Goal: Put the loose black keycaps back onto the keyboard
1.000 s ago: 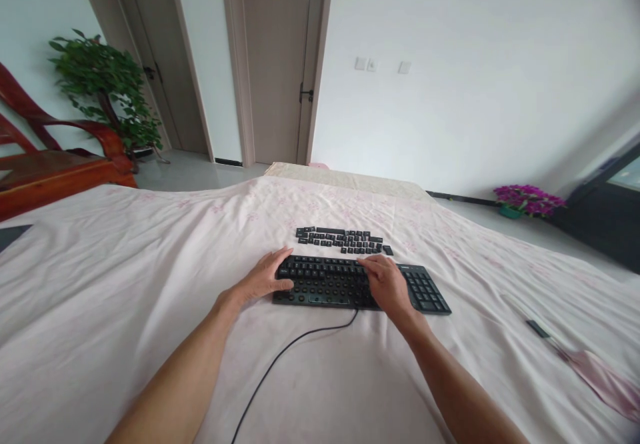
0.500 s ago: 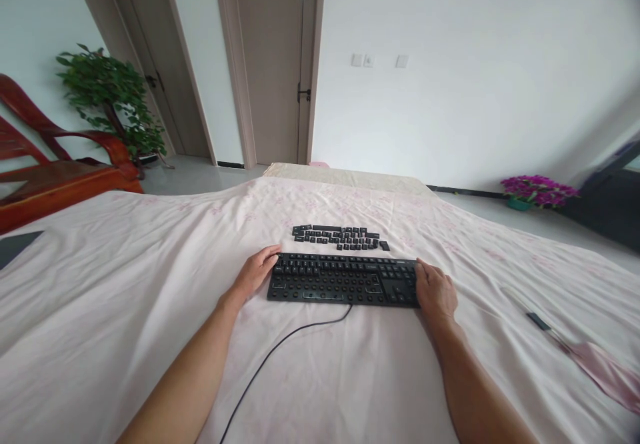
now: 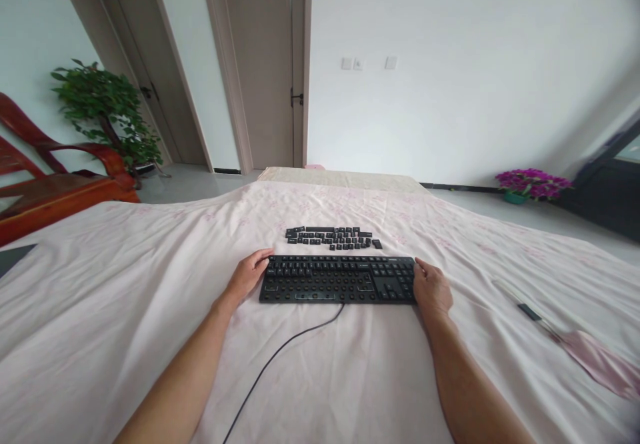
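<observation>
A black keyboard (image 3: 340,279) lies on the pink-white cloth, its cable (image 3: 280,349) running toward me. Many of its lower left and middle keys are bare, while caps sit on the upper rows and the number pad. My left hand (image 3: 250,272) grips its left end, and my right hand (image 3: 433,285) is closed around the right end, with the undersides of the fingers hidden. Just beyond the keyboard, loose black keycaps (image 3: 330,237) are laid out in uneven rows, a long space bar (image 3: 320,230) among them.
A thin tool with a dark band (image 3: 529,311) lies at the right beside a pink cloth (image 3: 600,364). A dark flat object (image 3: 15,257) rests at the left edge. Beyond are a wooden chair (image 3: 65,184), a green plant (image 3: 105,111) and purple flowers (image 3: 533,183).
The view has shifted slightly, so the scene sits a little further left. The keyboard looks slightly more level; both hands stay on its ends.
</observation>
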Demonstrator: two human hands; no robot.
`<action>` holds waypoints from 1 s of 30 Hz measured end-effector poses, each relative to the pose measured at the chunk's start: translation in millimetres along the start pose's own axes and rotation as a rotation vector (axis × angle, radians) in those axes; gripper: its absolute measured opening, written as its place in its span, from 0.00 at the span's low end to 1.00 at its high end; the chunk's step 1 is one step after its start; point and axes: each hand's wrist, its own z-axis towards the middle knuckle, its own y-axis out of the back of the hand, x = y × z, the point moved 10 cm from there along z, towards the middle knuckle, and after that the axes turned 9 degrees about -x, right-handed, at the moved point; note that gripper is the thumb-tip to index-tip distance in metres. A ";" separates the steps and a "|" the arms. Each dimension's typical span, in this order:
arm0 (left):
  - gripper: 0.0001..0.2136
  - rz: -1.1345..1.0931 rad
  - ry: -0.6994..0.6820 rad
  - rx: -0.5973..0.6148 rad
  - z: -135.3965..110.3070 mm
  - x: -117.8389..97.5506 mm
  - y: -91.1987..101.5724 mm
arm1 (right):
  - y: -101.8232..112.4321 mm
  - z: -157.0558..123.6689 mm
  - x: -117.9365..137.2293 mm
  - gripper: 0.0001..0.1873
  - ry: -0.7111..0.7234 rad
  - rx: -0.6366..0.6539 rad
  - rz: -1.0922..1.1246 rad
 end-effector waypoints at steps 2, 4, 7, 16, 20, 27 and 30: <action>0.20 0.009 -0.008 -0.008 0.4 0.1 0.4 | 0.5 -1.8 1.0 0.24 -0.006 0.007 -0.013; 0.20 0.008 -0.007 -0.011 1.1 1.2 0.5 | 0.1 -3.4 1.0 0.24 -0.014 0.023 -0.040; 0.21 -0.009 0.003 0.004 1.5 3.2 -0.9 | -1.5 -4.3 0.2 0.24 -0.021 0.042 -0.077; 0.25 -0.009 -0.035 0.053 0.5 6.0 -8.3 | -5.1 -2.4 1.8 0.23 -0.015 0.081 -0.093; 0.25 0.010 -0.052 0.054 2.1 9.6 -9.8 | -5.7 -2.3 3.1 0.23 -0.006 0.093 -0.097; 0.23 0.024 -0.039 0.035 4.0 8.6 -7.5 | -6.5 -2.1 5.7 0.23 0.015 0.095 -0.098; 0.20 0.060 -0.041 0.037 2.0 2.2 -5.4 | -7.0 -1.9 4.0 0.23 0.011 0.089 -0.094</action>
